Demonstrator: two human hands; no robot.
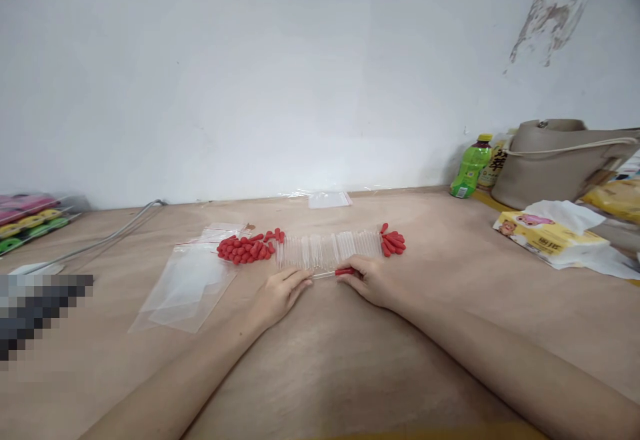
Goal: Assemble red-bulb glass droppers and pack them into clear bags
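Note:
My left hand (286, 293) pinches the left end of a thin clear tube (324, 275). At the tube's right end, my right hand (367, 281) grips a red rubber bulb (345, 271). Just beyond my hands lies a row of clear tubes (327, 249), side by side on the brown table covering. A pile of red bulbs (245, 249) sits at the left end of the row. Several more red bulbs (393, 243) fan out at its right end.
Clear plastic bags (185, 287) lie left of the bulb pile. A small bag (329, 200) rests by the wall. On the right are a green bottle (470, 168), a grey-beige handbag (545, 163) and a tissue pack (550, 233). A cable (120, 230) crosses the left side.

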